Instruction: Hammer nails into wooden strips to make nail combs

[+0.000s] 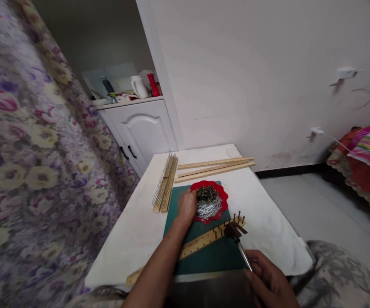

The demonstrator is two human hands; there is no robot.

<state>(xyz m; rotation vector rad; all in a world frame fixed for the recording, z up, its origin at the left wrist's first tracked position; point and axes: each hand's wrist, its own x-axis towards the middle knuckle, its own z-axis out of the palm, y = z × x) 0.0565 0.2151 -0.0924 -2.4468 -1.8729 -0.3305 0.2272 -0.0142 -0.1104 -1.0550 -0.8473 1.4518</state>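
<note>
My left hand point(187, 204) is at the left rim of a red scalloped dish point(224, 197), fingers curled and partly hidden. Silver nails point(209, 208) and darker bronze-coloured nails point(208, 193) fill the dish. My right hand point(265, 278) grips a claw hammer point(243, 252) by its handle, the dark head lying over a wooden strip point(201, 242). That strip has two rows of holes, with several dark nails point(239, 216) standing up at its right end. It rests across a green mat point(212, 259), and my left forearm covers part of it.
Two wooden strips full of upright nails point(165, 184) lie at the table's left. Several bare strips point(217, 168) lie along the back of the white-covered table point(268, 222). A floral curtain point(44, 171) hangs at left, a white cabinet point(146, 128) stands behind.
</note>
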